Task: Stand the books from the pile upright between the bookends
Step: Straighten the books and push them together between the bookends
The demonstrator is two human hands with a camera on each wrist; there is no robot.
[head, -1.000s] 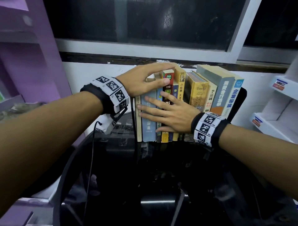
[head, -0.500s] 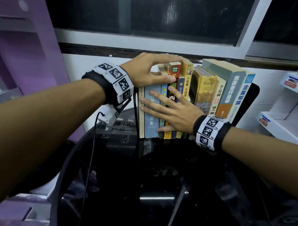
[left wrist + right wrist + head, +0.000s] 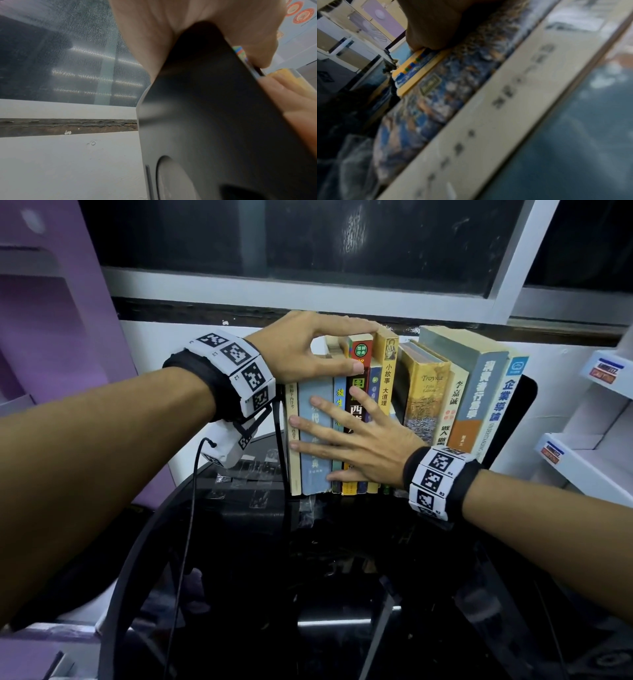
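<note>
A row of books (image 3: 424, 405) stands on a black table between a thin black left bookend (image 3: 279, 440) and a black right bookend (image 3: 513, 412). The right-hand books lean slightly to the right. My left hand (image 3: 364, 348) reaches over the tops of the left books, fingers across the top edges and thumb on the spines, pinching them. In the left wrist view the left bookend (image 3: 205, 115) runs up into the crook of that hand. My right hand (image 3: 329, 440) lies flat with fingers spread on the spines of the left books, pressing on them. The right wrist view shows blurred spines (image 3: 488, 115) close up.
The books stand at the back of a round black glass table (image 3: 308, 577), against a white wall below a window. White shelves (image 3: 599, 446) are at the right and a purple shelf unit (image 3: 51, 320) at the left. A black cable (image 3: 191, 508) hangs from my left wrist.
Both hands stay on the same books. My left fingers have stretched slightly further right across the tops, and the view has shifted a little.
</note>
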